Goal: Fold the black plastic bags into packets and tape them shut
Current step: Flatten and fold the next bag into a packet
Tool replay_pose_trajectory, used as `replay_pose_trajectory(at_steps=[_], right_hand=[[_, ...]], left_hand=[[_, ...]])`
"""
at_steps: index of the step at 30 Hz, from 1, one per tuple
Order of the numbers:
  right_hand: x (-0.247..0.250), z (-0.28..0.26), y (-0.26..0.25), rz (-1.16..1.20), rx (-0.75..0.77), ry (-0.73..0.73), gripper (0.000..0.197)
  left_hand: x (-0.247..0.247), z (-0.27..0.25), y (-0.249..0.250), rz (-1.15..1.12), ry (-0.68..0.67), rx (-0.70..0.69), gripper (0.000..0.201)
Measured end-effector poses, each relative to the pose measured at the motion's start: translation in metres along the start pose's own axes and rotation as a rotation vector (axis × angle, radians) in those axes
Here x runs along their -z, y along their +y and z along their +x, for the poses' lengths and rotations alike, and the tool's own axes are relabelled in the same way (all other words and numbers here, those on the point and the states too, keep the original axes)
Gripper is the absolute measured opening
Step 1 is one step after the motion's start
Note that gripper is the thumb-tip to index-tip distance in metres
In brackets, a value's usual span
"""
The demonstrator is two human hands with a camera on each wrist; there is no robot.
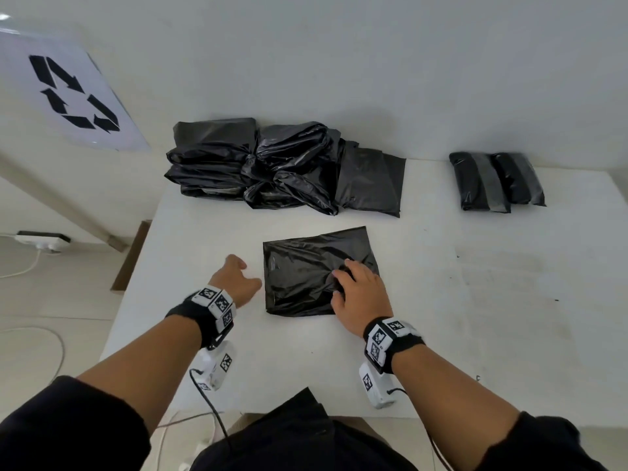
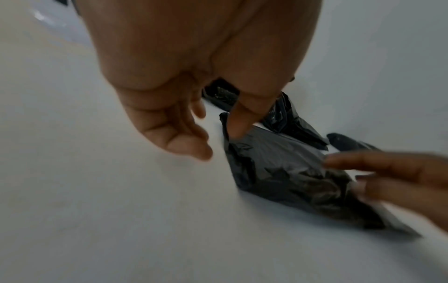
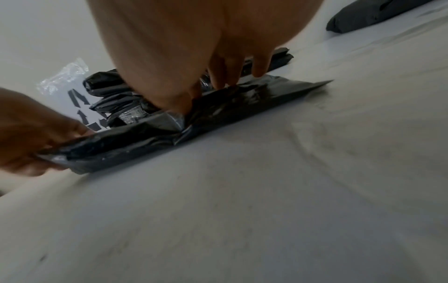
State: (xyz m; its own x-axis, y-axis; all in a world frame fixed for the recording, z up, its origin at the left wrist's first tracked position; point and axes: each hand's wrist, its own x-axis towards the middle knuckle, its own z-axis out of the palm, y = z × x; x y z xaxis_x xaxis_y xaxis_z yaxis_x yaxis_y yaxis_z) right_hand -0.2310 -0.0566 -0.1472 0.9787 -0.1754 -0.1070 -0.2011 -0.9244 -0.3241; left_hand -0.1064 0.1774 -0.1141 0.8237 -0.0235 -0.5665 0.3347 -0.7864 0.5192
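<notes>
At the centre of the frame, our right hand [image 1: 360,290] presses curled fingers into the folded black bag [image 1: 306,273] on the table [image 1: 475,317]. Our left hand [image 1: 238,280] hangs relaxed just left of the bag's edge, holding nothing.

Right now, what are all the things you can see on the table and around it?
Folded bag: one, black, flat on the table in front of the person.
Pile of bags: one heap, black, at the far edge of the table, left of centre.
Taped packets: two, black with grey tape bands, side by side at the far right.
Table: one, white, scuffed on the right.
Recycling sheet: one, white with black arrows, far left.
Power strip: one, white, on the floor at left.
Left hand: one, loosely curled, at the bag's left edge, holding nothing.
Right hand: one, fingers bunching the bag's plastic at its right side.
</notes>
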Motion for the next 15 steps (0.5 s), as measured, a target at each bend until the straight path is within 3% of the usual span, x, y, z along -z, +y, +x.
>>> replay_pose_trajectory(at_steps=[2, 3, 5, 7, 11, 15], right_hand=[[0.007, -0.003, -0.006, 0.004, -0.106, 0.142, 0.038], [0.011, -0.005, -0.009, 0.026, -0.176, 0.134, 0.035], [0.016, -0.007, -0.013, 0.061, -0.295, 0.021, 0.03], [0.015, -0.01, -0.014, 0.042, -0.303, -0.081, 0.03], [0.015, -0.015, -0.015, 0.013, -0.301, -0.189, 0.042], [0.023, -0.005, -0.007, 0.007, -0.358, -0.197, 0.047]], left_hand=[[0.003, 0.007, 0.001, 0.091, 0.155, -0.195, 0.041], [0.002, 0.009, 0.003, 0.103, 0.184, -0.281, 0.04], [-0.006, 0.014, 0.008, 0.209, 0.174, -0.441, 0.046], [-0.015, 0.018, 0.013, 0.424, 0.102, -0.571, 0.056], [-0.021, 0.021, 0.015, 0.744, -0.05, -0.617, 0.057], [-0.014, 0.009, 0.008, 0.895, -0.007, -0.672, 0.046]])
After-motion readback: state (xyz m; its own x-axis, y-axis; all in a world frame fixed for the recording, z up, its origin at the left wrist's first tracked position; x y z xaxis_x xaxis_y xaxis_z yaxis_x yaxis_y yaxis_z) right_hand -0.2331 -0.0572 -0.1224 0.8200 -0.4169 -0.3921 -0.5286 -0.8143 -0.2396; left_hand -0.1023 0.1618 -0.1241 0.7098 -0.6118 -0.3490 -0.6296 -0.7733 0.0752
